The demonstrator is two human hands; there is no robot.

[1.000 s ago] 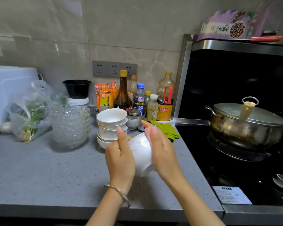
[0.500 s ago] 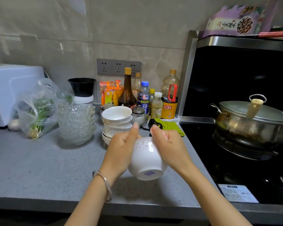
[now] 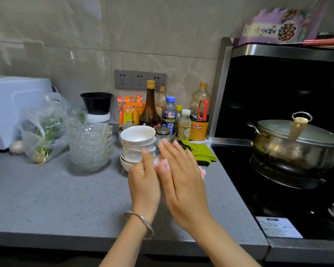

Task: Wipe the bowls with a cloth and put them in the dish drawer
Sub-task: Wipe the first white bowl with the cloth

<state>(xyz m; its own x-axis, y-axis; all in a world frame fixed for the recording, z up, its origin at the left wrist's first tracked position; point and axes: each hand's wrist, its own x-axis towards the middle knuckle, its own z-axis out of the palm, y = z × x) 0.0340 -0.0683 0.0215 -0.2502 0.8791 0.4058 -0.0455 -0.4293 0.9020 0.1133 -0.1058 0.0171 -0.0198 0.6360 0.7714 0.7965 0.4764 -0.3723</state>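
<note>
Grey speckled desk (image 3: 56, 199): left hand (image 3: 144, 182) curls round a blurred pink-white item (image 3: 160, 163), right hand (image 3: 183, 182) pressing flat; stacked white ceramic bowls (image 3: 137, 135) likely slippery, breakable, best gripped by rims.

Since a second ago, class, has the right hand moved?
Yes: the right hand has shifted left, closer to the stack of white bowls, fingers now straightened.

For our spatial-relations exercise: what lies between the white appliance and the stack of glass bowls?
A plastic bag of greens lies between the white appliance and glass bowls, per the head view.
</note>
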